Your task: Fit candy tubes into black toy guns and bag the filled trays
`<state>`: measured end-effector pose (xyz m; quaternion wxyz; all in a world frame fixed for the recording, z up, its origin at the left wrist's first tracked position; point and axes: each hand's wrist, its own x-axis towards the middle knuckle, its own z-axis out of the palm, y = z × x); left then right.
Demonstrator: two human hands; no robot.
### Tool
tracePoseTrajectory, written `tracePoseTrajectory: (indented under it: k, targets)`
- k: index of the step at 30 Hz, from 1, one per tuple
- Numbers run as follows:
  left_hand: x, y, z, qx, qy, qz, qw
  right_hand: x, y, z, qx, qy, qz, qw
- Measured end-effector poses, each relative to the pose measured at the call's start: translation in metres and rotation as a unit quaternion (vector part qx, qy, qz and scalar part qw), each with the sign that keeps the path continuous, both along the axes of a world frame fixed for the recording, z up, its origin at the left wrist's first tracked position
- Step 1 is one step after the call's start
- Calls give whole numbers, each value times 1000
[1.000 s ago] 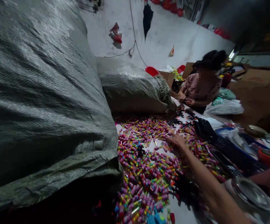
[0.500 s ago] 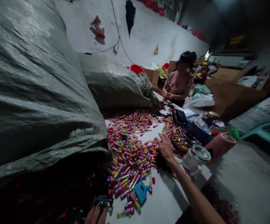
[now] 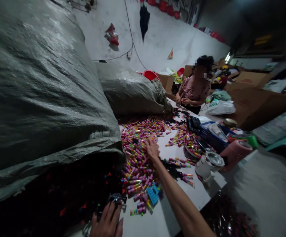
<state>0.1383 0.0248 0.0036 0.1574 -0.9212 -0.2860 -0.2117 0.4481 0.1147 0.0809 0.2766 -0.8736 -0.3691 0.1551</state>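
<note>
A pile of small colourful tubes (image 3: pixel 143 144) covers the white table (image 3: pixel 172 210). My right hand (image 3: pixel 152 148) reaches out flat over the tubes near the pile's middle, palm down, fingers spread into them. My left hand (image 3: pixel 108 222) rests at the table's near edge by the dark opening of a big grey woven sack (image 3: pixel 44 98), its fingertips on a small black part (image 3: pixel 117 198). A blue plastic piece (image 3: pixel 153 194) lies just right of my left hand.
A second grey sack (image 3: pixel 130 92) lies at the far end. A person in a pink top (image 3: pixel 194 90) works across the table. Black parts (image 3: pixel 172 168), a blue basket (image 3: pixel 212 133), a white jar (image 3: pixel 208 164) and a pink roll (image 3: pixel 235 151) stand at the right. Cardboard boxes (image 3: pixel 256 98) stand behind.
My right hand has swept left across the pile, leaving a bare strip of table on its right. My left hand has come further into view at the bottom edge.
</note>
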Motion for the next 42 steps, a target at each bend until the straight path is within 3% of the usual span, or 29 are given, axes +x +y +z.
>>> tracePoseTrajectory:
  k: [4,6,8,10,14,17,20,25,30,33,38,42]
  targets:
    - [5,-5,9,-34,9,10,999,-51,11,29,52,12,112,992]
    - [6,-7,11,-52,6,10,999,-56,-6,40,107,-6,182,977]
    - [6,-7,12,-63,3,7,998,-48,-40,42,165,-49,215,961]
    - [5,-7,10,-64,4,6,998,-28,-88,30,172,-108,174,963]
    - [3,-7,5,-62,3,7,998,26,-177,-22,-3,-200,-6,980]
    - [2,-9,5,-66,5,17,998,54,-205,-52,-97,-208,2,973]
    - [2,-11,6,-74,0,28,997,66,-206,-53,-132,-209,73,966]
    - [3,-9,7,-79,10,21,997,60,-183,-29,-132,-225,153,953]
    - [3,-9,9,-68,17,21,997,31,-149,-29,-114,-234,99,961]
    - [4,-12,14,-56,8,15,998,29,-138,-28,-116,-217,61,967]
    - [3,-18,25,-55,-41,-12,998,39,-163,-18,-113,-195,26,974]
    - [1,-23,27,-30,-57,-52,997,17,-192,-26,-105,-188,50,975]
